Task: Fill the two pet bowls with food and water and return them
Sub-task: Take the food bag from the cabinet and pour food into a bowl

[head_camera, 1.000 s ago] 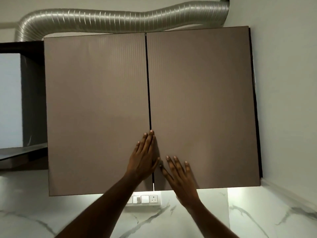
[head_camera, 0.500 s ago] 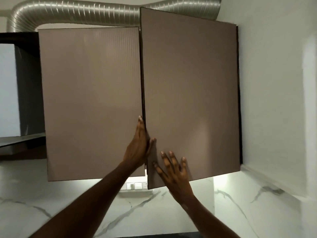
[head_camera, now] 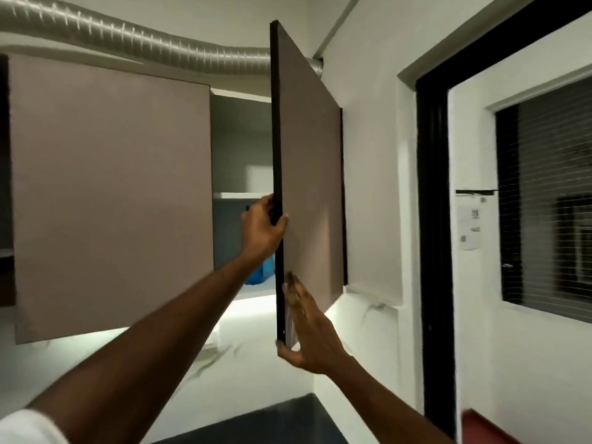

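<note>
A brown wall cupboard hangs in front of me. Its right door [head_camera: 310,174] stands swung out toward me, nearly edge-on. My left hand [head_camera: 261,229] grips the door's free edge at mid height, fingers behind it and thumb in front. My right hand [head_camera: 307,331] lies flat against the door's outer face at its bottom corner, thumb under the edge. Inside, a white shelf [head_camera: 242,195] shows, and a blue bag [head_camera: 261,274] sits on the lower level, partly hidden by my left arm. No pet bowls are in view.
The left cupboard door [head_camera: 112,193] is closed. A silver flexible duct [head_camera: 134,40] runs above the cupboard. A dark counter [head_camera: 266,421] lies below. At right are a black door frame [head_camera: 432,235] and a window with blinds [head_camera: 551,203].
The right door has swung from closed to wide open. My left hand went from flat on the doors to gripping the door edge; my right hand followed the lower corner outward.
</note>
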